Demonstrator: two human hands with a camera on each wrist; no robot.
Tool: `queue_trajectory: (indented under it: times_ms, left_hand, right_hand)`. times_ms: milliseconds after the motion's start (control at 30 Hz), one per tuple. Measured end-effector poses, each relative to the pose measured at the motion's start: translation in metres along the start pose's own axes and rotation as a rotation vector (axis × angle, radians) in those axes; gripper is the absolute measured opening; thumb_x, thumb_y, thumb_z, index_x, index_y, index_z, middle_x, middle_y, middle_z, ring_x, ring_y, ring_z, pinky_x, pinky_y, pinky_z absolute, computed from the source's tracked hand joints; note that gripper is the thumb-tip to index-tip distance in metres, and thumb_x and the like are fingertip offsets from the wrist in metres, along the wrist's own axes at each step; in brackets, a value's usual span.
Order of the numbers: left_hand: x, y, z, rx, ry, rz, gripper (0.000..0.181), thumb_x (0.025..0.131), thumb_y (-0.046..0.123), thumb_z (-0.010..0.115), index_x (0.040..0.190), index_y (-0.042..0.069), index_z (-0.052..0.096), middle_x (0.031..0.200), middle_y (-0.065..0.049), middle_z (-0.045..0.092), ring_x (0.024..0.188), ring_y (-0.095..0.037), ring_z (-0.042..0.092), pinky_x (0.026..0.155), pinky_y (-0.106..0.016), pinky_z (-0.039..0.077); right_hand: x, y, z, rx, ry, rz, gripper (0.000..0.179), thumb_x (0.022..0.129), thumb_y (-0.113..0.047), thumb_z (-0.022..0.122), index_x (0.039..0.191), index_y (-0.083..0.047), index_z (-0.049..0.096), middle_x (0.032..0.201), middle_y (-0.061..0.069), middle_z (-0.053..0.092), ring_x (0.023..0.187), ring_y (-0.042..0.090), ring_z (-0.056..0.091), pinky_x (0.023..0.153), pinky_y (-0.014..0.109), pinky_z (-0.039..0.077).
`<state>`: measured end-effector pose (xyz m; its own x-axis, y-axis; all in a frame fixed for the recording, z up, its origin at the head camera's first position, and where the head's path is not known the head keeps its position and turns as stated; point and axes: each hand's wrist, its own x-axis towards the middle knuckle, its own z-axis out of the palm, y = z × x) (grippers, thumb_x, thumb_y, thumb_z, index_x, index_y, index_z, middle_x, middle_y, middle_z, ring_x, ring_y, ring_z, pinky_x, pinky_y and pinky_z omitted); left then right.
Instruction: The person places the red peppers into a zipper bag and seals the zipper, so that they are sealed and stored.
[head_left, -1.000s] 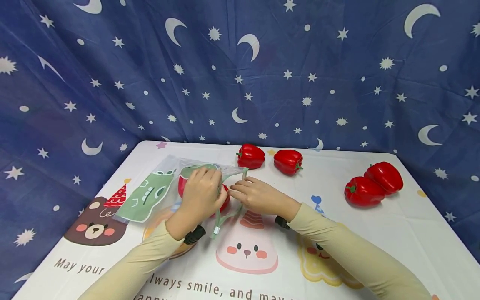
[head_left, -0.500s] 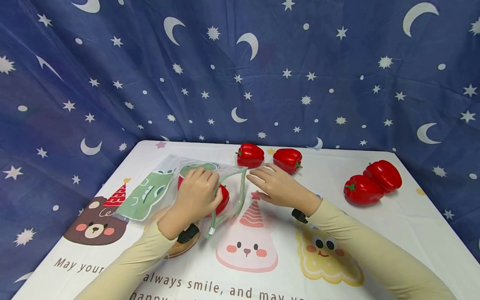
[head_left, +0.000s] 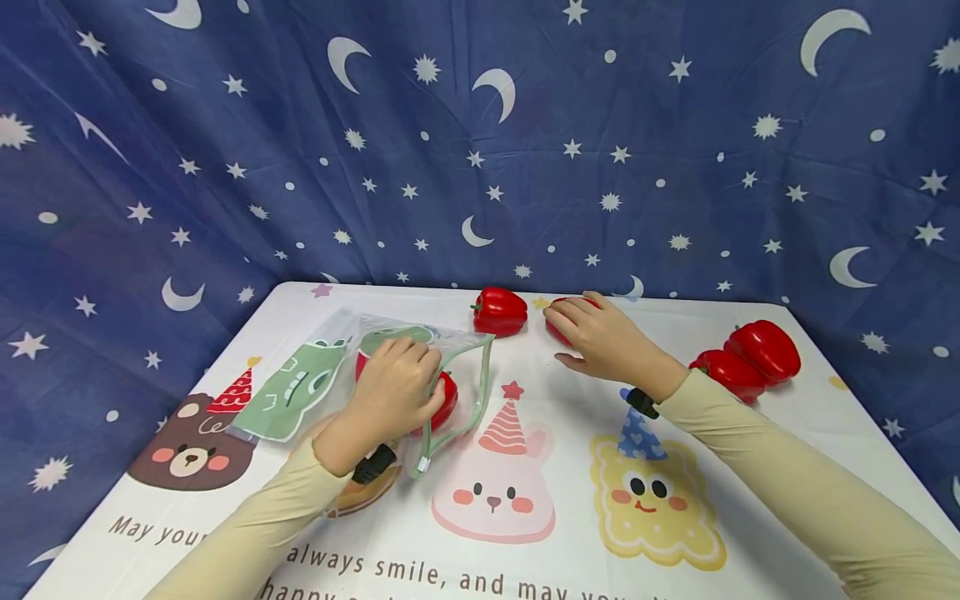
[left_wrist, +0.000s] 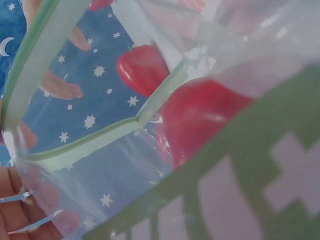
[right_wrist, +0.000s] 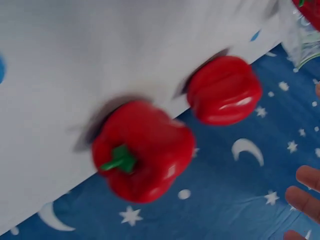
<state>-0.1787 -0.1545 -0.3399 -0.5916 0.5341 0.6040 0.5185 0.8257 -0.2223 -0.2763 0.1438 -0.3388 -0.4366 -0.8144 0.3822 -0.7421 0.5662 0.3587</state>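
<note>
My left hand (head_left: 397,383) grips the rim of a clear zip bag (head_left: 480,400) with a green cartoon print and green zip edges, holding its mouth apart. Inside the bag lies a red bell pepper (head_left: 447,404), also visible through the film in the left wrist view as a blurred red pepper (left_wrist: 200,117). My right hand (head_left: 607,342) reaches over a second red bell pepper (head_left: 557,332) at the back and partly hides it. In the right wrist view that pepper (right_wrist: 160,145) shows its green stem, with my spread fingers (right_wrist: 305,200) off to the side.
Another red pepper (head_left: 500,312) sits at the back, left of the right hand. Two more, a front pepper (head_left: 727,373) and a rear pepper (head_left: 765,350), lie together at the right, beyond the right forearm. A blue star-patterned curtain (head_left: 480,167) hangs behind the white printed tablecloth (head_left: 360,575).
My right hand has left the bag's mouth and moved right and back, over the back pepper. The left hand stays on the bag, whose mouth now gapes wider.
</note>
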Motion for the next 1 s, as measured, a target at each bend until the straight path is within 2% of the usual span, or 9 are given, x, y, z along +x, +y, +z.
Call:
queue_trajectory:
  times_ms: [267, 567, 1000]
  left_hand:
    - [0.001, -0.002, 0.0, 0.016, -0.008, 0.013, 0.016, 0.072, 0.02, 0.062, 0.067, 0.008, 0.052, 0.065, -0.006, 0.055, 0.07, -0.024, 0.054, 0.071, -0.037, 0.045]
    - [0.003, -0.002, 0.0, 0.01, -0.021, 0.011, 0.017, 0.071, 0.019, 0.065, 0.067, 0.008, 0.052, 0.065, -0.005, 0.055, 0.069, -0.024, 0.053, 0.071, -0.037, 0.045]
    - [0.004, -0.002, 0.001, 0.019, -0.041, 0.004, 0.019, 0.072, 0.021, 0.064, 0.068, 0.008, 0.051, 0.064, -0.005, 0.054, 0.069, -0.024, 0.053, 0.071, -0.037, 0.045]
  right_hand:
    - [-0.005, 0.022, 0.011, -0.016, -0.064, 0.115, 0.065, 0.07, -0.037, 0.077, 0.12, -0.003, 0.053, 0.112, 0.016, 0.064, 0.102, 0.032, 0.062, 0.095, 0.053, 0.045]
    - [-0.011, 0.041, 0.036, -0.056, -0.139, 0.219, 0.069, 0.072, -0.041, 0.074, 0.123, 0.001, 0.053, 0.115, 0.019, 0.063, 0.103, 0.035, 0.061, 0.093, 0.053, 0.045]
    - [-0.007, 0.048, 0.056, -0.031, -0.257, 0.365, 0.069, 0.076, -0.05, 0.066, 0.119, 0.001, 0.052, 0.109, 0.02, 0.063, 0.1, 0.035, 0.059, 0.092, 0.053, 0.045]
